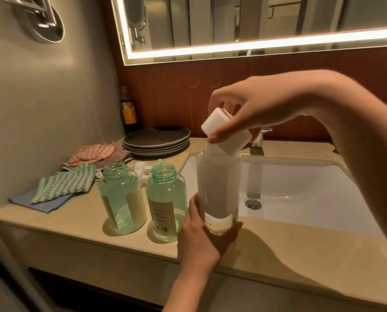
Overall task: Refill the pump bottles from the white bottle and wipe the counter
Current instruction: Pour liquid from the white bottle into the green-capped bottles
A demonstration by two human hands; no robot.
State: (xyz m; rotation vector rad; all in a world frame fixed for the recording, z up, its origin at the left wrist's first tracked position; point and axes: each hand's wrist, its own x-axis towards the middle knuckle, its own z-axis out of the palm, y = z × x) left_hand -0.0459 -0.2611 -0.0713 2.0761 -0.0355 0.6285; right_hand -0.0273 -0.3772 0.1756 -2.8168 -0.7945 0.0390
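The left hand [201, 239] gripped the white bottle [219, 183] low on its body, holding it upright at the front edge of the worktop [79, 224], just beside the sink [300, 188]. The right hand [251, 109] pinched the white cap [224, 131], tilted across the bottle's threaded neck. With the grip so low, the tall bottle could tip and spill over the edge, and a loosely pinched cap might drop into the sink. The two green pump bottles [121, 199] stood open and close by, easily knocked by an elbow or a careless pour. Behind them lay the pump heads [143, 170]; folded cloths [64, 184] and stacked plates [156, 139] sat further back on the beige stone, under a lit mirror [255, 23].
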